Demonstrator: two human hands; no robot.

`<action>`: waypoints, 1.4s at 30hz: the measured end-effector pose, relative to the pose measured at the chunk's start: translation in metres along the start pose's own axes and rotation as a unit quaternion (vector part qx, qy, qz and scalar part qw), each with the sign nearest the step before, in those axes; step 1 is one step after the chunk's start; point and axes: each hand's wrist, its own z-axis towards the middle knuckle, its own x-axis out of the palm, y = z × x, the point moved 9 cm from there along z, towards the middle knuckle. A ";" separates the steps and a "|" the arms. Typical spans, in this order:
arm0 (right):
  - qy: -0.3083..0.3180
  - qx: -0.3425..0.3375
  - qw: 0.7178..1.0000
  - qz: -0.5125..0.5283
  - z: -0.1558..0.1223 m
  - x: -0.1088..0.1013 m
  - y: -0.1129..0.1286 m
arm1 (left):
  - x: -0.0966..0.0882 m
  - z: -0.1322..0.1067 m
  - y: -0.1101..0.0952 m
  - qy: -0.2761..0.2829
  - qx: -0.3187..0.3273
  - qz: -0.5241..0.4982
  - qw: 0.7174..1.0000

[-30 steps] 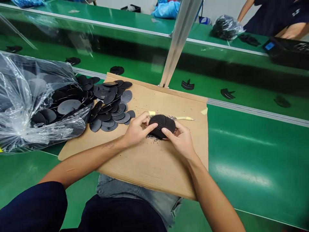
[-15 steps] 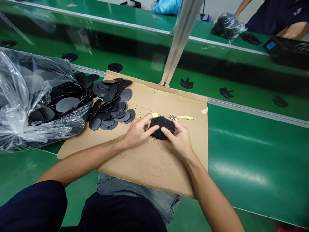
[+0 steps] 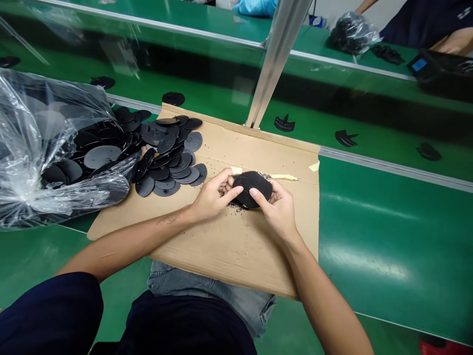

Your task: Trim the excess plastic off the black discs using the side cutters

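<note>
Green belt [image 3: 388, 246] runs beneath a cardboard sheet [image 3: 236, 256], where a clear plastic bag [image 3: 37, 143] spills black discs [image 3: 166, 167] at the left. Further right, the left hand [image 3: 212, 197] and right hand [image 3: 277, 209] grip one black disc [image 3: 253, 190] closely from both sides, over scattered crumbs [image 3: 234, 206], with a knife [image 3: 284, 177] just behind.

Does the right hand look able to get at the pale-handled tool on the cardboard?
Likely yes: the right hand sits beside the pale-handled tool, only cardboard between, though it holds the black rounded piece.
</note>
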 end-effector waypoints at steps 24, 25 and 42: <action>0.048 -0.092 0.988 -0.116 -0.008 0.010 0.021 | -0.003 0.000 -0.023 0.004 0.119 0.061 0.991; 0.053 -0.110 0.982 -0.144 -0.009 0.011 0.023 | -0.003 -0.001 -0.029 0.007 0.149 0.085 0.985; 0.073 -0.232 0.939 -0.242 -0.020 0.019 0.039 | 0.003 -0.011 -0.059 0.036 0.327 0.180 0.927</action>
